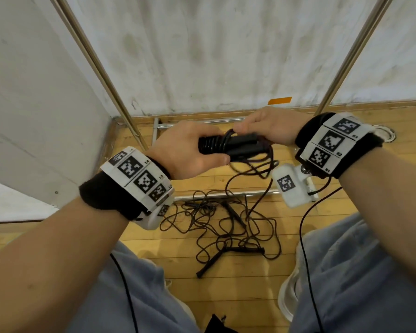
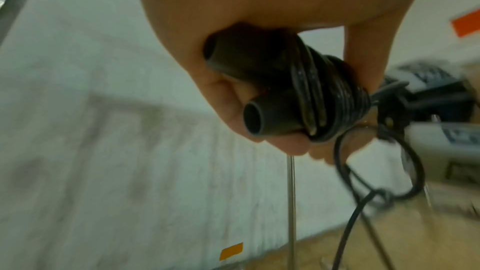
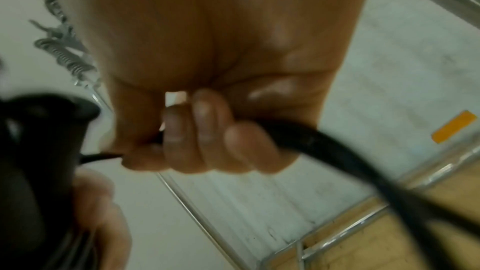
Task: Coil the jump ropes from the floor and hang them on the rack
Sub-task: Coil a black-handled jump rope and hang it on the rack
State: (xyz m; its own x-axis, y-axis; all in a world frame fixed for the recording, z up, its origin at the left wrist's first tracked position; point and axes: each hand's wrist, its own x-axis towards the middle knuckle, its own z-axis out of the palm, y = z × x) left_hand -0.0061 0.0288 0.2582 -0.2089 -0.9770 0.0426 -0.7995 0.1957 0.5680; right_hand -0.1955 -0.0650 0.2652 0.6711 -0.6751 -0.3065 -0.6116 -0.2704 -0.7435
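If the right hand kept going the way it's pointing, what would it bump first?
Probably the left hand, which grips the jump rope handles. The right hand points straight at it, holding the cord; they look nearly touching.

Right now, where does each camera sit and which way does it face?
Head: worn on the head, looking down at both hands, forearms and legs, with loose ropes on the wooden floor.
Left wrist: looks along the left hand at two rope handles wound with cord.
Right wrist: looks along the right hand gripping the cord, toward the wall.
All three share the orange tape on the wall.
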